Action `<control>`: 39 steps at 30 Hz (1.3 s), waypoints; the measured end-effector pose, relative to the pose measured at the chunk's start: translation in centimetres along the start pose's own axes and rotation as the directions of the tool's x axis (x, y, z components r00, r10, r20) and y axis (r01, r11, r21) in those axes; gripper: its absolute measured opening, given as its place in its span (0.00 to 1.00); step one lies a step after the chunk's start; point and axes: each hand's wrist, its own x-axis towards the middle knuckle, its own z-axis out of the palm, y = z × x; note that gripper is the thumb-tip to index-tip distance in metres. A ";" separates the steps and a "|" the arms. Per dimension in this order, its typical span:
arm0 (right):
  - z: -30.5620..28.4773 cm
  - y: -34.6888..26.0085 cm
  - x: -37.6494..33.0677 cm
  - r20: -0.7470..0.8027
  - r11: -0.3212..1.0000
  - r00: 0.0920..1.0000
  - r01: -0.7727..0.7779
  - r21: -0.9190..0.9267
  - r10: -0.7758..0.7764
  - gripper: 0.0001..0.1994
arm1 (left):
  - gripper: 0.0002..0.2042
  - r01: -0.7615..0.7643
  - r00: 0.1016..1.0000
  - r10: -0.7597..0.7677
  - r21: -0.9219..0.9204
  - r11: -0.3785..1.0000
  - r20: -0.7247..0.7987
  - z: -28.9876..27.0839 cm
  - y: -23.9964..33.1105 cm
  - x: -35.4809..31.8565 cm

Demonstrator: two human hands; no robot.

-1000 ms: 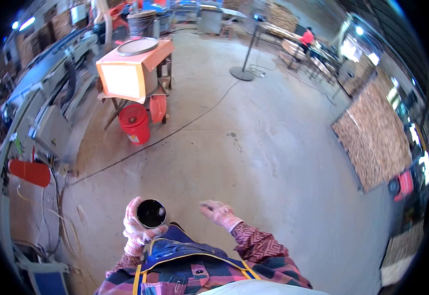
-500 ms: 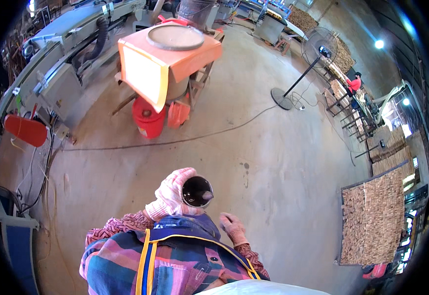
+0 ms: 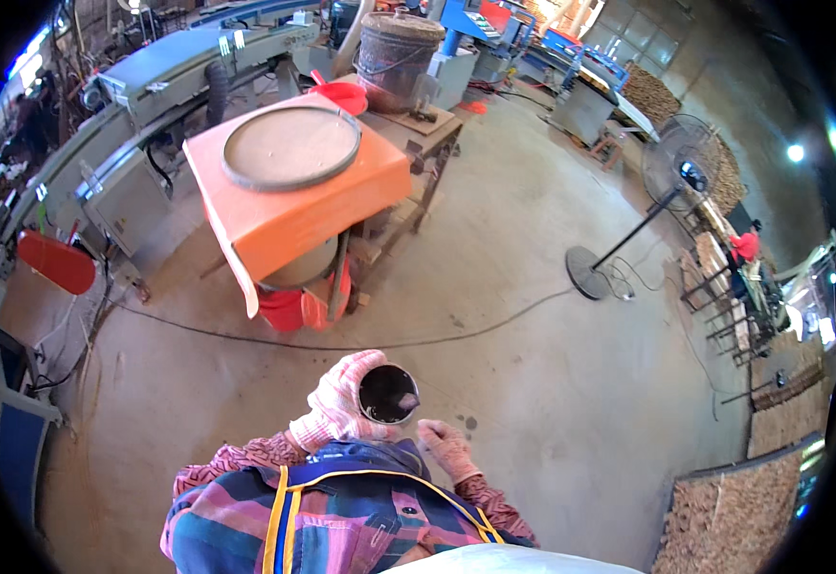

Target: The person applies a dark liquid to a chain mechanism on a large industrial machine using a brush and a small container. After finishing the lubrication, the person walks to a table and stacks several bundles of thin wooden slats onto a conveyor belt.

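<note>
In front of the orange-covered counter [image 3: 372, 184], the grip of the left hand [image 3: 339, 394] wraps a dark-mouthed cup [image 3: 382, 392], already taken up, not set down; the right hand [image 3: 448, 450] is half-curled, apparently empty.

I see gloved left hand [image 3: 343, 397] hold dark cup [image 3: 386, 392]. Gloved right hand [image 3: 447, 450] just beside it. Ahead, round disc [image 3: 291, 146] on orange cover [image 3: 289, 225]; tall fan [image 3: 678, 165] farther right.

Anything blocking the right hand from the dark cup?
Nothing visible. The right hand is just off the lower right of the dark cup in the head view, with no object showing between them. The left hand grips the cup from its left, leaving the right rim uncovered.
</note>
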 end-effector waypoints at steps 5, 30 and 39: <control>-9.7 -2.9 11.9 -0.072 0.964 0.997 0.004 -0.264 -0.024 0.18 | 0.53 0.026 1.000 -0.026 -0.013 1.000 -0.013 3.5 -0.8 9.5; -33.3 -15.9 56.4 0.111 0.992 0.986 -0.127 -0.008 0.127 0.19 | 0.54 0.240 0.849 -0.279 -0.142 0.960 -0.448 13.6 -15.8 56.1; -43.2 -24.1 77.4 0.287 0.917 0.946 0.241 -0.318 -0.149 0.15 | 0.48 0.152 0.388 -0.178 -0.127 0.980 -0.905 6.7 -19.0 65.9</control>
